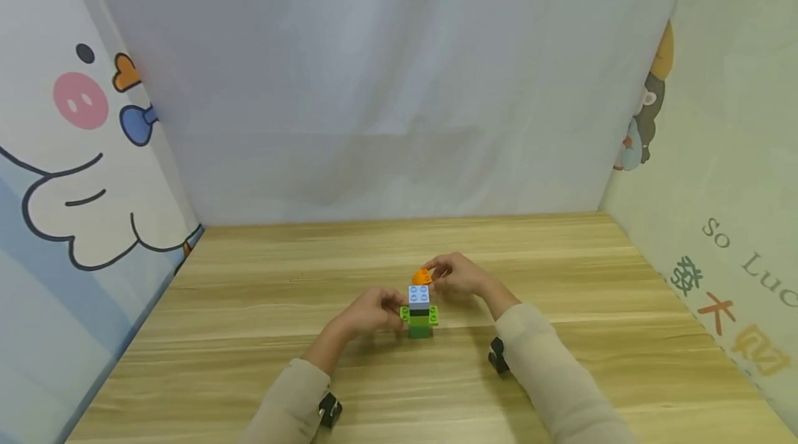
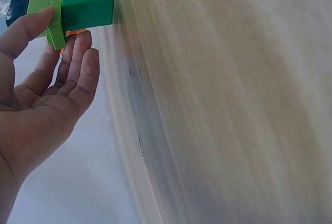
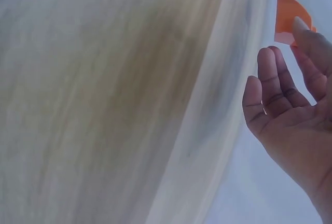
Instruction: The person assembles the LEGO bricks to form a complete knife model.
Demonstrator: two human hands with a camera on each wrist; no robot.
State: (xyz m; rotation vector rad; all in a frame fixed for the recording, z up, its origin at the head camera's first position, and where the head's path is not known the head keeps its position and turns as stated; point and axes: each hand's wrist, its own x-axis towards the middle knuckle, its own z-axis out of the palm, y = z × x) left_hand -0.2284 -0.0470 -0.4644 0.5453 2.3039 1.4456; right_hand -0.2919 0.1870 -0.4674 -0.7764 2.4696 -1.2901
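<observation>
A small stack of toy building bricks (image 1: 419,326) stands upright on the table: dark green at the base, light green above with side studs jutting out left and right, then a black layer and a pale blue top. My left hand (image 1: 374,311) pinches the stack's left side; in the left wrist view its thumb lies against the light green plate (image 2: 57,14). Just behind the top of the stack, my right hand (image 1: 458,274) holds an orange curved brick (image 3: 285,19) between thumb and forefinger, with the other fingers loosely bent. The brick appears raised off the table.
The wood-grain table (image 1: 249,271) reaches back to a pale grey cloth (image 1: 374,84). Printed cartoon panels flank it, a white figure (image 1: 81,222) at left and lettering (image 1: 717,312) at right. Black wrist devices (image 1: 330,411) are on both forearms.
</observation>
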